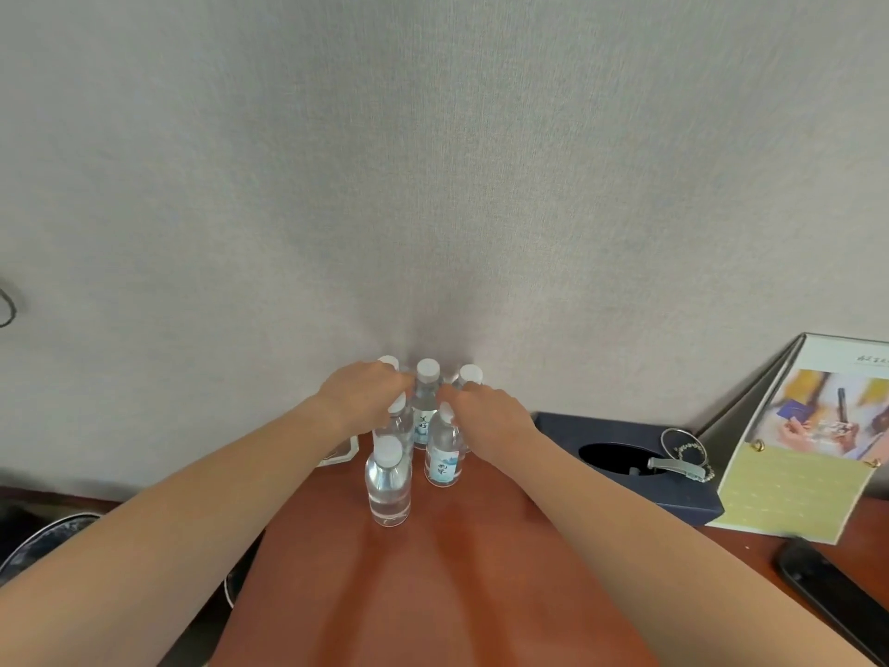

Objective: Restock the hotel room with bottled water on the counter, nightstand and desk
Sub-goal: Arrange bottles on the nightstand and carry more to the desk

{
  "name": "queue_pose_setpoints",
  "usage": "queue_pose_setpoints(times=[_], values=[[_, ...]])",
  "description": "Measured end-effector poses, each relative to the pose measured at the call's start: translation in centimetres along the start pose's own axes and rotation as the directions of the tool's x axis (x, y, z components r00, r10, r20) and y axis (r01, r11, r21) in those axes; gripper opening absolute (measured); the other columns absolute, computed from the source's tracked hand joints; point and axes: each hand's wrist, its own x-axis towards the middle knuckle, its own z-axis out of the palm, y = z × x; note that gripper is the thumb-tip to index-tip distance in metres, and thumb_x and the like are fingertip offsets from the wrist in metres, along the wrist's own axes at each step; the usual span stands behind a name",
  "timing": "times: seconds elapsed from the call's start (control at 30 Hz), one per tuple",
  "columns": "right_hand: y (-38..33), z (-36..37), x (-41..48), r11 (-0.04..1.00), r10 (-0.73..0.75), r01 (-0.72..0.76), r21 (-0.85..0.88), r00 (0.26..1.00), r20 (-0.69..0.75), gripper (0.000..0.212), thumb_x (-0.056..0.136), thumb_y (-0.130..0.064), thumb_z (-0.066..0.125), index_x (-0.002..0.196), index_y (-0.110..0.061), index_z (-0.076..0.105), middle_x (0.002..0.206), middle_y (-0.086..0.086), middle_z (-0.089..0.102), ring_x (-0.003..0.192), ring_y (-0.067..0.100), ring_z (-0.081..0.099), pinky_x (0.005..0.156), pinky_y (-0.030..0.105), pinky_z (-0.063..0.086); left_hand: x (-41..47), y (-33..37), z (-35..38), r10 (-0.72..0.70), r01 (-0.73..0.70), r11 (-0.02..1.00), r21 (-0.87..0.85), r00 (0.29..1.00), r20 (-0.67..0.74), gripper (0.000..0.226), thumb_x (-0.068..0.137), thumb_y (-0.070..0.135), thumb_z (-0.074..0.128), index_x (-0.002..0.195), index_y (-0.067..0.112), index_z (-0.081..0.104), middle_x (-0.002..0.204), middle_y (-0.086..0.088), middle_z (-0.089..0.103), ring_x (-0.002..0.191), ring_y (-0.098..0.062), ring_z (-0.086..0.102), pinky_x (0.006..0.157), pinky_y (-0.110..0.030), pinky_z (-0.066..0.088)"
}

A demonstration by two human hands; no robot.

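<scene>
Facing a grey wall (pixel 433 161), we stretch both arms over the reddish-brown desk (pixel 433 570). At the right stands a folding calendar (pixel 793 450) and, just left of it, a dark blue tissue box (pixel 625 454). The water bottles (pixel 388 488) stand clustered at the desk's far edge by the wall. Our left hand (pixel 363 394) and right hand (pixel 493 418) flank the cluster, fingers among the necks. We cannot tell whether either grips one.

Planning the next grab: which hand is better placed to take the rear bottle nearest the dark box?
Right. The right hand lies beside the rear bottle by the dark box; the left hand is on the far side, other bottles between.
</scene>
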Motion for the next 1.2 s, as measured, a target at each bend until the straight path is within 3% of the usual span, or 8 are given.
queue_pose_setpoints(times=[0.3,0.5,0.8,0.93,1.07,1.13,1.2], values=[[-0.9,0.6,0.7,0.999,0.000,-0.002,-0.041,0.998,-0.062,0.055,0.097,-0.001,0.047,0.148,-0.016,0.030,0.125,0.014,0.051,0.111,0.037,0.056,0.082,0.041,0.048,-0.1,-0.8,1.0,-0.048,0.045,0.992,-0.115,0.999,-0.023,0.031,0.088,0.017,0.067,0.117,0.019,0.058,0.108,-0.004,0.062,0.097,-0.024,0.060,0.079,-0.036,0.049],[-1.0,0.4,0.8,0.999,0.002,-0.005,-0.050,0.998,-0.066,0.053,0.097,-0.001,0.045,0.146,-0.017,0.033,0.122,0.014,0.052,0.107,0.036,0.058,0.071,0.037,0.038,0.3,-0.1,1.6,-0.039,0.027,0.988,-0.155,0.996,-0.076,0.030,0.088,0.017,0.066,0.117,0.020,0.059,0.108,-0.005,0.060,0.097,-0.026,0.061,0.076,-0.036,0.048],[-0.9,0.2,0.7,1.000,0.012,-0.013,-0.019,0.998,-0.054,0.049,0.096,-0.002,0.045,0.142,-0.016,0.037,0.119,0.014,0.053,0.104,0.036,0.058,0.070,0.037,0.039,0.1,-0.2,2.0,-0.053,0.029,0.974,-0.225,0.993,-0.102,0.032,0.091,0.019,0.063,0.122,0.025,0.057,0.108,-0.002,0.058,0.100,-0.025,0.059,0.075,-0.033,0.043],[-0.6,0.1,0.6,1.000,0.017,-0.016,0.012,0.999,-0.038,0.046,0.098,-0.011,0.047,0.142,-0.021,0.037,0.119,0.011,0.053,0.104,0.034,0.058,0.069,0.037,0.039,0.3,-0.5,2.2,-0.064,0.040,0.969,-0.244,0.994,-0.091,0.034,0.093,0.023,0.062,0.126,0.026,0.054,0.110,-0.001,0.058,0.101,-0.022,0.058,0.074,-0.031,0.040],[-0.4,-0.2,0.4,0.997,0.023,-0.022,0.070,1.000,-0.017,0.049,0.098,-0.024,0.051,0.144,-0.027,0.033,0.123,0.010,0.051,0.105,0.033,0.057,0.070,0.038,0.042,-0.5,-0.9,2.1,-0.090,0.059,0.934,-0.352,0.993,-0.074,0.051,0.091,0.030,0.066,0.137,0.029,0.044,0.118,-0.001,0.055,0.102,-0.022,0.058,0.081,-0.035,0.047],[-0.3,-0.6,0.2,0.991,0.046,-0.037,0.132,0.997,-0.066,0.048,0.098,-0.027,0.052,0.143,-0.027,0.035,0.123,0.009,0.051,0.108,0.031,0.056,0.074,0.039,0.045,-1.4,-0.8,2.4,-0.162,0.084,0.913,-0.400,0.973,-0.165,0.054,0.092,0.036,0.064,0.140,0.030,0.038,0.119,0.000,0.050,0.091,-0.021,0.061,0.078,-0.034,0.050],[-0.4,-0.9,0.1,0.977,0.070,-0.043,0.208,0.990,-0.126,0.043,0.098,-0.027,0.051,0.140,-0.024,0.040,0.121,0.009,0.052,0.109,0.029,0.054,0.079,0.040,0.049,-2.9,-0.4,3.1,-0.241,0.061,0.817,-0.574,0.940,-0.242,0.046,0.094,0.047,0.056,0.135,0.034,0.040,0.113,0.006,0.050,0.083,-0.012,0.062,0.075,-0.028,0.051]])
